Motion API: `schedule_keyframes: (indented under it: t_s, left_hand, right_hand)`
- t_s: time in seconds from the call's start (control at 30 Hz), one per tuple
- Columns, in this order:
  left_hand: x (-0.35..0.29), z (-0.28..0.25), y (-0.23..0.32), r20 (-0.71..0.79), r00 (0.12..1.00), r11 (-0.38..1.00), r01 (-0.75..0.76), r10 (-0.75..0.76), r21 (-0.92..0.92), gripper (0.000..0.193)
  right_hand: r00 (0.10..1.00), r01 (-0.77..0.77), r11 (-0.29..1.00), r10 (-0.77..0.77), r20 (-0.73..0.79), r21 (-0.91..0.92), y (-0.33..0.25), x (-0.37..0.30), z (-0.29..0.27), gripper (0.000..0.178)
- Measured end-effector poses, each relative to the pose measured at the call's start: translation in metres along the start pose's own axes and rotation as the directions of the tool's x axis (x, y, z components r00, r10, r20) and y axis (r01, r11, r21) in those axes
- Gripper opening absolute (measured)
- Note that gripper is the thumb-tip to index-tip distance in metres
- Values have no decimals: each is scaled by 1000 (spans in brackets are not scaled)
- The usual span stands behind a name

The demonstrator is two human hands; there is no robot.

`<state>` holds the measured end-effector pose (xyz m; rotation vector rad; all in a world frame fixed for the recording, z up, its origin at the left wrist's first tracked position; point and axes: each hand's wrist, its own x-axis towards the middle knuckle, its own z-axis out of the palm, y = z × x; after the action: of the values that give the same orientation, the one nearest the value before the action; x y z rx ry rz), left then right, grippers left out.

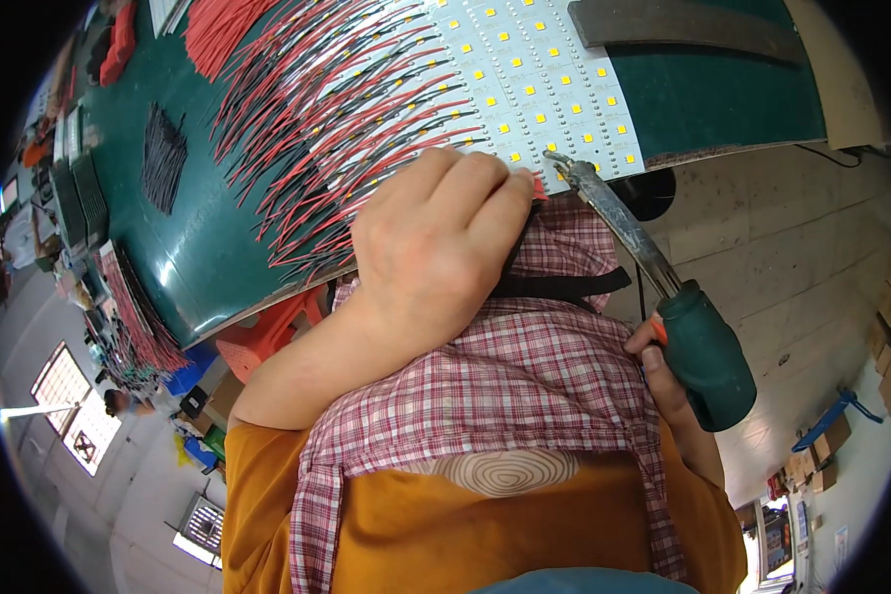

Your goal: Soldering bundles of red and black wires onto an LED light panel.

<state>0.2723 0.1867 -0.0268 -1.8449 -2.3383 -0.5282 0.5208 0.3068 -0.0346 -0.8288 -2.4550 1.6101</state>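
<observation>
My left hand [436, 238] rests at the near edge of the green table [713, 99], fingers curled, pinching the end of a red wire [540, 185]. Just beyond it lie white LED strips [535, 69] with yellow chips, side by side, and several red and black wires [337, 129] fan out from them to the left. My right hand [663, 371] grips the green handle of a soldering iron [703, 351]. Its metal tip [556, 158] touches the near edge of the strips, right next to my left fingertips.
A bundle of black wires [163, 153] and a pile of red wires [218, 30] lie on the mat at left. A dark flat bar [683, 25] sits at the far right. A red stool [272, 332] stands under the table. A checked apron [525, 376] covers my lap.
</observation>
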Motion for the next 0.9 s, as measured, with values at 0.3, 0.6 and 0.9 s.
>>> schedule_keyframes:
  t_s: [0.3,0.6,0.9]
  left_hand:
    - [2,7,-10,-103,994,999,31,-33,-15,22]
    - [5,5,-8,-76,997,999,13,-11,32,21]
    - [5,5,-7,-71,996,999,48,-47,-1,20]
  right_hand:
    - [997,-24,998,20,80,50,-3,5,0,15]
    - [978,-58,979,95,188,-194,0,4,-4,18]
    - [999,-47,991,45,13,123,-3,14,0,19]
